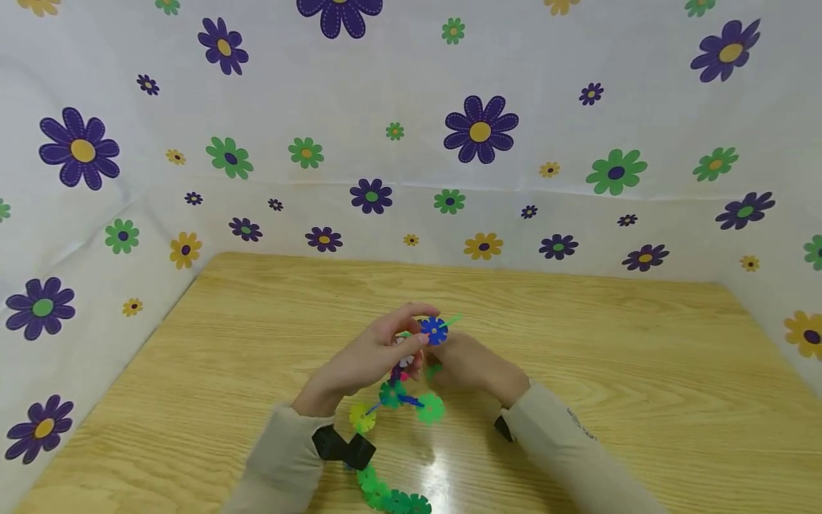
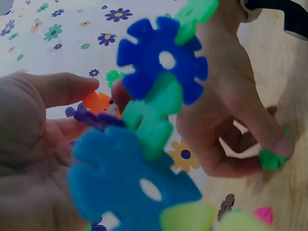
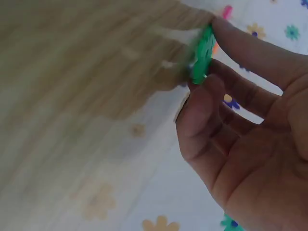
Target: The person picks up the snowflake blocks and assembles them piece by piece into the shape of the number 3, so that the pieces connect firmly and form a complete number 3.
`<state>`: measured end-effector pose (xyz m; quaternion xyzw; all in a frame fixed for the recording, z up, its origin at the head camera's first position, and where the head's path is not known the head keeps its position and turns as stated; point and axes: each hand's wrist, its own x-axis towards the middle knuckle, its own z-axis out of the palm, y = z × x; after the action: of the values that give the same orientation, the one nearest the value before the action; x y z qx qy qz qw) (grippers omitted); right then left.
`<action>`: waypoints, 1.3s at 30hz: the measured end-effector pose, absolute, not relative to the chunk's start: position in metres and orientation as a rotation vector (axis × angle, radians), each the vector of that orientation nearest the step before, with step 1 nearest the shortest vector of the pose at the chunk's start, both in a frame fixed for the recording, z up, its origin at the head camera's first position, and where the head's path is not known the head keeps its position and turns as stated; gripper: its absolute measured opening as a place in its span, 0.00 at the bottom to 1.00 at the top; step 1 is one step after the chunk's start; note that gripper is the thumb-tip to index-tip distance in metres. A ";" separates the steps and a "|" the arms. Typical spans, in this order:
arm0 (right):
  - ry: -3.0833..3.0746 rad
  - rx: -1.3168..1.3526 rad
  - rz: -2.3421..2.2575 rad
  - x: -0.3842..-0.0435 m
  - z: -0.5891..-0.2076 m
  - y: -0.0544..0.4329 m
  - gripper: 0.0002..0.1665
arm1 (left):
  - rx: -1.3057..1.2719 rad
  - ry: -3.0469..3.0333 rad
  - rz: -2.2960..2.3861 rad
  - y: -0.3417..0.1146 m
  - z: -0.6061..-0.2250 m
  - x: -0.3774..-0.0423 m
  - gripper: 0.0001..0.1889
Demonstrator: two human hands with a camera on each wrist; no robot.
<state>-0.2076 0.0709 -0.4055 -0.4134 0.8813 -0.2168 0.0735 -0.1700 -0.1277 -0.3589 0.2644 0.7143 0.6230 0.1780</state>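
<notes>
My left hand grips a branching assembly of notched plastic snowflake discs above the table. A dark blue disc with a light green piece slotted into it is by the thumb and fingertips. Close to the camera in the left wrist view are a teal-blue disc and a mint green disc; an orange disc shows by the left fingers. My right hand, just right of the assembly, pinches a single green disc between thumb and fingers. From below the left hand, yellow and light green discs hang.
A curved row of joined green discs extends along the near edge of the head view, below the left wrist's black camera. The wooden table meets a flower-print cloth at the back and sides.
</notes>
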 end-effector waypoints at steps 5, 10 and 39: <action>2.519 -0.994 -0.978 -0.203 -0.396 0.103 0.09 | 0.736 1.975 1.750 -0.120 -0.365 -0.171 0.22; 2.358 -0.715 -1.532 -0.189 -0.382 0.139 0.13 | 0.730 2.015 1.700 -0.115 -0.369 -0.171 0.22; 2.915 -1.686 -1.323 -0.164 -0.381 0.132 0.09 | 0.679 2.018 1.704 -0.091 -0.377 -0.161 0.10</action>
<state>-0.1639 0.1320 -0.3808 -0.4528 0.7829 -0.3554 -0.2360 -0.1614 -0.0911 -0.3774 0.2436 0.7241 0.6116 0.2056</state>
